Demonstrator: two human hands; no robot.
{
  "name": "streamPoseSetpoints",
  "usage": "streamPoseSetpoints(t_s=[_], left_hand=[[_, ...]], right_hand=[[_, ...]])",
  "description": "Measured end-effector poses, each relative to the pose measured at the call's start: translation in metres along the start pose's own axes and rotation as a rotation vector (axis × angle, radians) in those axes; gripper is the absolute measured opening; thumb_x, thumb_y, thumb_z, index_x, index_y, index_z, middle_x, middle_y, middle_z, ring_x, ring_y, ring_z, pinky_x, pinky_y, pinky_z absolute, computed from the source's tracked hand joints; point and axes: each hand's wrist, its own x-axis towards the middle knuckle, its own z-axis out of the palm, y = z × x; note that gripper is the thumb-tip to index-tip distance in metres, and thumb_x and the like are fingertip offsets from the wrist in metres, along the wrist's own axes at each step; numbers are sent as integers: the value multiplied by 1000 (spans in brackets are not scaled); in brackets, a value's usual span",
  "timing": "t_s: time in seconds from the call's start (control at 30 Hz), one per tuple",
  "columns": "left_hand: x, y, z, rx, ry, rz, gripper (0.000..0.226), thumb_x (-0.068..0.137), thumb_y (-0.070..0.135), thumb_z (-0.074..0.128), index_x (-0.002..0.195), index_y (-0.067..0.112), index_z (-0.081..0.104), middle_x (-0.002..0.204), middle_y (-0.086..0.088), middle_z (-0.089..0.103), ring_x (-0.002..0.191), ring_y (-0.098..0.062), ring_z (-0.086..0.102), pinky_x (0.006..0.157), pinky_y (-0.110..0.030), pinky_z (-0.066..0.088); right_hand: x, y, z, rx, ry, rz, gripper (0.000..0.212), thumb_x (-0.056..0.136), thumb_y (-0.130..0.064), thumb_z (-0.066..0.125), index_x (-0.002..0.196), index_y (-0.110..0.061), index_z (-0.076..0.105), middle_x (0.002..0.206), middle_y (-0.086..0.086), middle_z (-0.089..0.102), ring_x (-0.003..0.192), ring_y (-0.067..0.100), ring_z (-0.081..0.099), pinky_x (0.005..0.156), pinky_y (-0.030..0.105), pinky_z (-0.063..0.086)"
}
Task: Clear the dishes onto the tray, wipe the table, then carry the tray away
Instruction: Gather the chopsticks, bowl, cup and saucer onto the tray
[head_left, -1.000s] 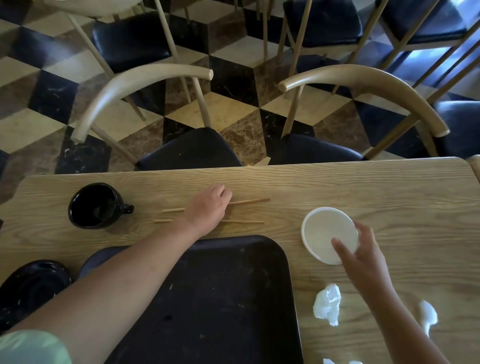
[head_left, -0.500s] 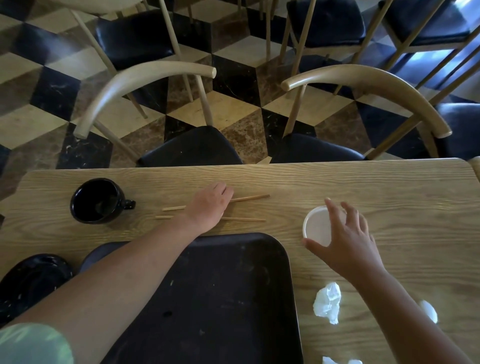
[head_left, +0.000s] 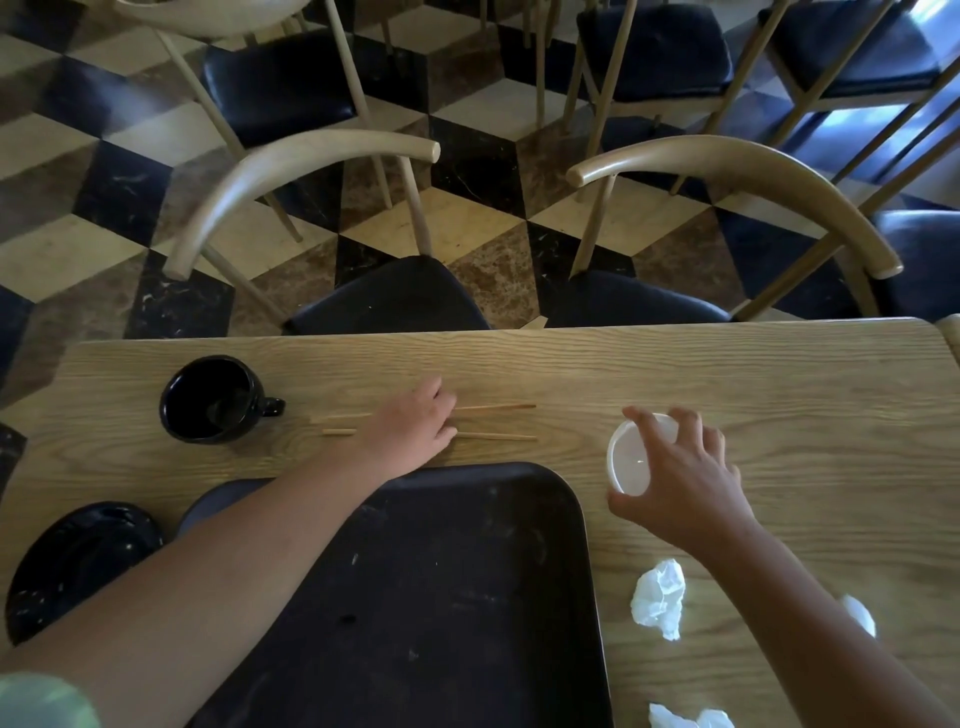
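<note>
While the left hand (head_left: 408, 428) lies flat, palm down, over the middle of two chopsticks (head_left: 496, 422) on the wooden desk (head_left: 727, 374), fingers loose and not closed around them, the right hand (head_left: 685, 483) grasps a small white bowl (head_left: 628, 460) from above, tilting it just right of the tray (head_left: 415, 597). The black tray sits at the near edge of the desk. A black cup (head_left: 213, 399) stands left of the chopsticks; a black saucer (head_left: 78, 564) lies near left. Crumpled napkins (head_left: 658, 597) lie near right.
</note>
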Motion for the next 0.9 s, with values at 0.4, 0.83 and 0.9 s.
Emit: streamPoseSetpoints(t_s=[0.4,0.83,0.9], left_hand=[[4,2,10,-70,-76,-12,9,92,28,62,89,21,59,97,6,46,69,-5,42,62,-22,36],[-26,-7,-9,-10,-10,52,21,98,20,51,86,25,35,69,11,32,56,-5,31,48,-22,22],[-37,-9,-14,-24,23,45,22,96,16,52,86,25,35,69,12,31,56,-5,30,49,-22,19]], right_hand=[[-36,-18,3,142,-28,3,101,56,-68,67,143,-45,19,148,5,22,132,34,31,95,56,46],[-67,-57,7,157,-33,-70,100,61,-61,73,144,-46,18,149,0,20,132,31,30,96,50,46],[-70,-66,9,149,-39,-84,100,62,-61,73,144,-45,18,149,1,20,132,30,30,96,51,47]])
